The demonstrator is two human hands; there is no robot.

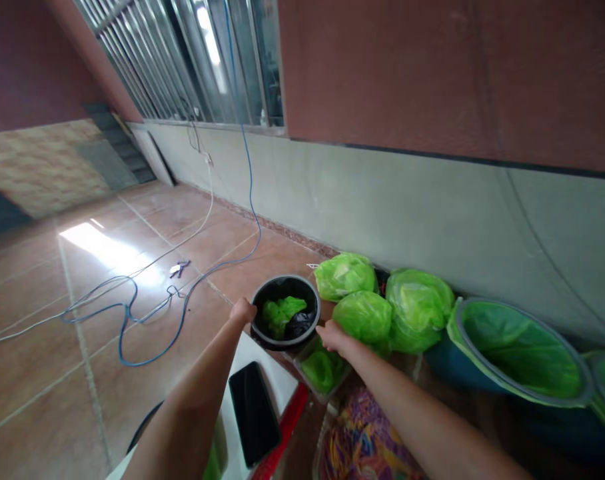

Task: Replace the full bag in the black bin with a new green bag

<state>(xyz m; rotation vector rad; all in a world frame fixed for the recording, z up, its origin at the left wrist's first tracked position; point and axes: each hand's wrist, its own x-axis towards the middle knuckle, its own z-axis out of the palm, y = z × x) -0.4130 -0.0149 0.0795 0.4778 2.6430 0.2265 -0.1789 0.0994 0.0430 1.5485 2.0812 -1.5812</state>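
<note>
Closest to you, a dark phone (255, 415) lay screen-up on the white bench (281, 388), and purple-and-orange patterned material (365, 440) spread out to its right. Just beyond the bench's end, there was your black tub (287, 345): round and deep, with a greyish rim that caught the light. Inside it sat crumpled, bright green plastic (282, 312), shiny and creased, with a dark, glossy bundle (300, 324) beside it. Your left hand (243, 311) was closed on the rim at one side, your right hand (331, 335) pinched narrow on the opposite side, both arms stretched well forward. A clear container (307, 380) with more green plastic stood just beside the tub, under your right hand. Puffy green bags (362, 317) crowded to the right, near a blue bin (445, 363) lined in green. Farther off, a blue cable (195, 287) looped across the tiled floor (157, 230), below a barred window (202, 60).
</note>
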